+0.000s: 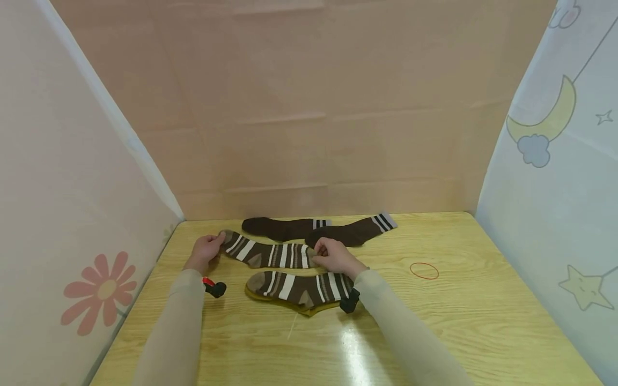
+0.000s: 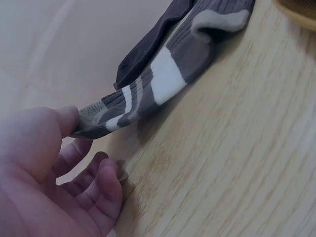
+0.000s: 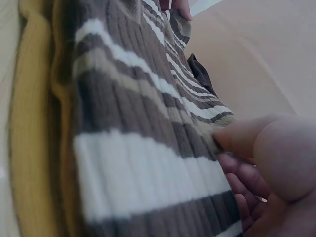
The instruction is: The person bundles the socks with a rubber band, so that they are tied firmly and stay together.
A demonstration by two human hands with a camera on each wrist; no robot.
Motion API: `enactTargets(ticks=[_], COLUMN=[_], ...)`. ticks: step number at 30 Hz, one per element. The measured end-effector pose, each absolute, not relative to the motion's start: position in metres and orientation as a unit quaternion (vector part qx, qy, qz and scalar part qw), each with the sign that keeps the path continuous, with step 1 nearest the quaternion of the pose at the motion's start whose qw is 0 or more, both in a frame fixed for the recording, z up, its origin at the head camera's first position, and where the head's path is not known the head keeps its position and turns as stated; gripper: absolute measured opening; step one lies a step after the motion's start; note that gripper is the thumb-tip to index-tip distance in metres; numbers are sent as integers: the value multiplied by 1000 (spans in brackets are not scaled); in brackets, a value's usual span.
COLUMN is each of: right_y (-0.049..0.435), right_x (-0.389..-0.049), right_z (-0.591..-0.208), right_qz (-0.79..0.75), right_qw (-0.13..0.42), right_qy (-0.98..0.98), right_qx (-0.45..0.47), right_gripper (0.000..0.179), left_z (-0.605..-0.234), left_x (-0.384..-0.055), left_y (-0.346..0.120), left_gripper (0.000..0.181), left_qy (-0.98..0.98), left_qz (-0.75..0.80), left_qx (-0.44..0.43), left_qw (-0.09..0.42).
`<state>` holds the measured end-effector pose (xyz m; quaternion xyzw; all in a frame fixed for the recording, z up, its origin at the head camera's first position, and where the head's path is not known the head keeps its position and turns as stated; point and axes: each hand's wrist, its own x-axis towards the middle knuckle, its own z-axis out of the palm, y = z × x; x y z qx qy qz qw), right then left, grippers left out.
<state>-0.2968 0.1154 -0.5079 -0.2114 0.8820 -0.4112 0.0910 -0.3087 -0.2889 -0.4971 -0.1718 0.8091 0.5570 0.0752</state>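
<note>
The fingers of my left hand [image 1: 206, 250] pinch the striped sock [image 1: 285, 255] at its toe; those of my right hand [image 1: 336, 256] pinch its cuff. The sock extends between the dark socks [image 1: 280, 229], near the far edge of the tabletop [image 1: 483, 300], and a second striped sock [image 1: 301, 287]. Step in hand, as I judge it: controlling both ends. The next move calls for equal tension, avoiding folds.

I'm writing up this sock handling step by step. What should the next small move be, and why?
Probably draw the held striped sock back and lay it over the matching striped sock: the left hand pinches its toe, the right hand its cuff, and the match lies just below it in the head view, its toe likewise pointing left.
</note>
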Motion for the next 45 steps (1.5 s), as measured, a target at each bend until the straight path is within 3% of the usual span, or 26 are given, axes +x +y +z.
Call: enactTargets(ticks=[10,27,45], right_y=[117,124,147], right_x=[-297,-295,-284], right_z=[-510,-499,-486], right_qz=[-448,-506,-494], right_qw=[37,64,16], right_qy=[880,854,859], right_qx=[-152,-105,-132], right_gripper=[18,38,22], left_z=[-499,-491,-474], left_x=[-305,-297,-281], left_y=[-294,-297,-282], left_gripper=[41,47,39], left_qy=[788,807,808], left_qz=[585,569,576], left_qx=[-176,-107,-80], left_qw=[78,117,98])
